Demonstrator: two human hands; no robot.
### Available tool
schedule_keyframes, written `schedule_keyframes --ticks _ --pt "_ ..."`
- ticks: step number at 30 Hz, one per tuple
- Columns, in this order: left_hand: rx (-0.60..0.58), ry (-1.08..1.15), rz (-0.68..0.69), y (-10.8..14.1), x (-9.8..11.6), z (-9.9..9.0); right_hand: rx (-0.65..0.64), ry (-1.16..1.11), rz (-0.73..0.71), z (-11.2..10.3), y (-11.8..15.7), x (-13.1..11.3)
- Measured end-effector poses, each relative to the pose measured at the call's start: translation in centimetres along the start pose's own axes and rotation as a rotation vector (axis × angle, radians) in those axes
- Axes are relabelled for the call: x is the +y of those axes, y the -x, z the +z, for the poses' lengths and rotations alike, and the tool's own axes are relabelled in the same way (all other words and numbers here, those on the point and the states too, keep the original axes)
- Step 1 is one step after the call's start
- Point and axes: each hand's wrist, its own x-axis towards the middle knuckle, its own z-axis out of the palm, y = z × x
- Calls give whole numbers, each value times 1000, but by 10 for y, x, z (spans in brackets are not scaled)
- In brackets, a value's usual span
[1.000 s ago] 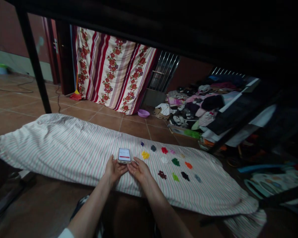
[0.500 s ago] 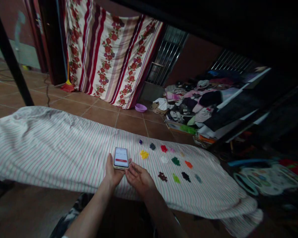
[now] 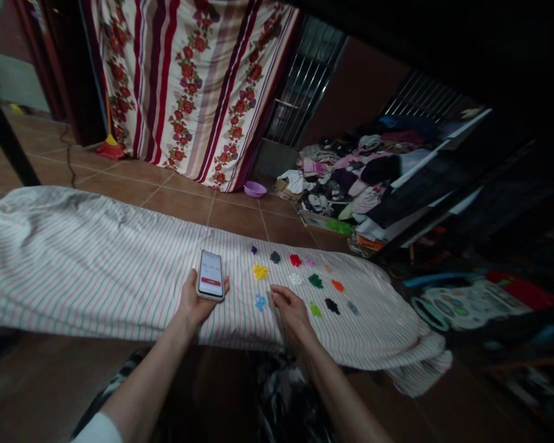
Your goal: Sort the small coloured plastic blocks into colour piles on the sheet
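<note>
My left hand (image 3: 197,306) is closed around a smartphone (image 3: 211,275) with a lit white screen and a red bar, held upright above the striped cloth (image 3: 133,271). My right hand (image 3: 293,309) hovers over the cloth, palm down, with its fingers loosely bent and slightly apart; nothing shows in them. Just left of its fingertips lies a small pile of light-blue pieces (image 3: 260,301). Nearby are little piles of yellow pieces (image 3: 260,271), white pieces (image 3: 296,279), lime-green pieces (image 3: 315,309) and black pieces (image 3: 332,306). The right hand hides the dark-brown pile.
Further piles include red pieces (image 3: 295,260), dark-green pieces (image 3: 315,281) and orange pieces (image 3: 337,285). Beyond the cloth are a purple basin (image 3: 255,189), a floral curtain (image 3: 189,92) and a red broom (image 3: 109,149). Heaped clothes (image 3: 346,178) lie at the back right.
My right hand has left the phone's side and moved right, over the brown pile. The light-blue pile is now uncovered. My left hand still holds the phone; the whole view has shifted slightly.
</note>
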Motion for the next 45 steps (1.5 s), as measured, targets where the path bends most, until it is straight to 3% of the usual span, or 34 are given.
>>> schedule_keyframes --ticks 3,6,11,14,17,23,27,35,45 --pt "54 -40 9 -3 4 2 -57 242 -209 -2 -40 -6" --pt "123 -86 17 -8 6 5 -109 467 -328 6 -77 -12" --pt "162 -217 65 -14 11 13 -199 794 -509 16 -104 -7" --pt "198 -259 138 -17 15 16 -253 839 -607 16 -99 -2" --pt "215 -274 173 -19 15 15 -183 781 -641 15 -81 4" --pt "265 -437 282 -26 4 9 -93 716 -580 3 -25 32" --pt "269 -482 314 -30 -1 7 -65 734 -550 -2 -4 52" --pt "270 -437 286 -22 1 10 -152 740 -545 18 -6 54" --pt "287 -484 274 -11 3 17 -164 703 -512 35 -9 55"
